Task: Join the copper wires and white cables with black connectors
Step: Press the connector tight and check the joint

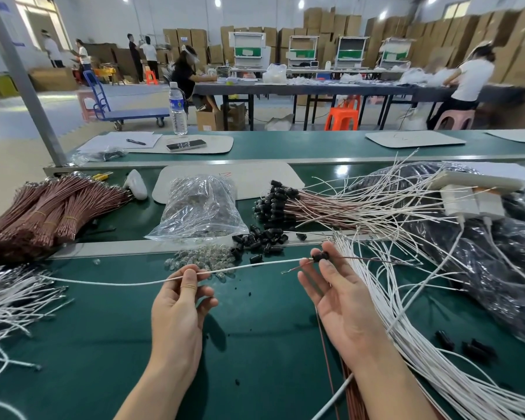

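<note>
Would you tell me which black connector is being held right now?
The black connector pinched by the right hand; the white cable from the left hand reaches it, while the loose connectors lie on the bench.

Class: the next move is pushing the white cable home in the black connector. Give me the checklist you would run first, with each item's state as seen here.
1. Left hand pinches the white cable near its free end: ok.
2. Right hand holds the black connector at its fingertips: ok.
3. Cable tip points at the connector's mouth: ok.
4. Cable tip already seated inside: cannot tell.
5. Copper wire runs out of the connector's far side: ok; whether it is locked in, cannot tell.
6. Spare connectors lie close by on the green table: ok.
</note>
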`<action>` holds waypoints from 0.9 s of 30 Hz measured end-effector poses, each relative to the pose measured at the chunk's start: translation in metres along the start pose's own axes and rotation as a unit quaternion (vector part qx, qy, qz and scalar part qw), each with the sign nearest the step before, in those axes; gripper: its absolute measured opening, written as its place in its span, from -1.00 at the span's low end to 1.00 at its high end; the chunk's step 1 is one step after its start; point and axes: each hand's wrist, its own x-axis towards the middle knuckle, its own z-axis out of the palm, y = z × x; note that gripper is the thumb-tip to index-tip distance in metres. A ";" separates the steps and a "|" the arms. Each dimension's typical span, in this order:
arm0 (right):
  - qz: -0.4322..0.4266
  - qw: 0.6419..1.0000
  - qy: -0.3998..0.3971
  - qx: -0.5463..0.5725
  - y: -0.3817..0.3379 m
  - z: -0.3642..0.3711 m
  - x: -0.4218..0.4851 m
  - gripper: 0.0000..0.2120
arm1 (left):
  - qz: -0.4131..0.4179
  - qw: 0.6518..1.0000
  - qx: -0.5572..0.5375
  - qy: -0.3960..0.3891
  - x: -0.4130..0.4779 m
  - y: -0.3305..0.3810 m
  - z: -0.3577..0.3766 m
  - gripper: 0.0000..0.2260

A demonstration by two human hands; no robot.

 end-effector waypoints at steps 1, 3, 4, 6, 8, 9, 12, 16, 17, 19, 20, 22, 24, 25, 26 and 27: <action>0.001 1.000 -0.001 -0.002 0.000 0.000 0.000 -0.71 | -0.002 1.000 -0.003 0.000 0.000 0.000 0.000 -0.86; 0.002 1.000 -0.002 -0.004 0.000 0.000 -0.001 -0.71 | -0.006 1.000 -0.009 0.000 -0.001 0.001 0.000 -0.87; 0.002 1.000 -0.003 -0.004 0.000 0.001 -0.001 -0.71 | -0.009 1.000 -0.013 -0.002 -0.001 0.002 0.000 -0.87; 0.002 1.000 -0.004 0.000 0.000 0.001 -0.001 -0.72 | -0.013 1.000 -0.019 -0.004 -0.001 0.002 0.000 -0.87; 0.002 1.000 -0.005 0.003 0.000 0.002 -0.002 -0.72 | -0.018 1.000 -0.024 -0.008 -0.002 0.003 0.001 -0.87; 0.003 1.000 -0.006 0.002 0.001 0.002 -0.002 -0.73 | -0.021 0.999 -0.027 -0.010 -0.002 0.004 0.001 -0.87; 0.008 1.000 -0.007 0.001 0.002 0.003 -0.003 -0.73 | -0.037 0.998 -0.046 -0.009 -0.002 0.006 0.001 -0.87; 0.017 1.000 -0.006 0.008 0.002 0.005 -0.003 -0.73 | -0.082 0.993 -0.088 -0.003 0.000 0.009 0.001 -0.88; 0.020 1.000 -0.006 0.014 0.003 0.006 -0.004 -0.73 | -0.092 0.991 -0.100 -0.002 0.000 0.010 0.001 -0.88; 0.025 0.999 -0.008 0.024 0.004 0.007 -0.005 -0.73 | -0.108 0.987 -0.123 -0.003 0.000 0.011 0.002 -0.88; 0.028 0.999 -0.009 0.028 0.004 0.007 -0.005 -0.73 | -0.113 0.985 -0.130 -0.003 0.000 0.012 0.002 -0.88; 0.033 0.999 -0.012 0.033 0.004 0.009 -0.006 -0.74 | -0.118 0.984 -0.134 -0.005 0.001 0.012 0.002 -0.87; 0.038 0.999 -0.013 0.034 0.006 0.010 -0.007 -0.74 | -0.122 0.984 -0.126 -0.013 0.000 0.012 0.002 -0.85; 0.042 0.998 -0.014 0.033 0.006 0.011 -0.007 -0.73 | -0.123 0.985 -0.118 -0.023 -0.001 0.012 0.003 -0.86; 0.045 0.998 -0.014 0.031 0.007 0.012 -0.007 -0.73 | -0.123 0.986 -0.107 -0.038 -0.002 0.012 0.004 -0.86; 0.048 0.998 -0.016 0.029 0.008 0.013 -0.007 -0.73 | -0.121 0.986 -0.095 -0.058 -0.005 0.012 0.005 -0.87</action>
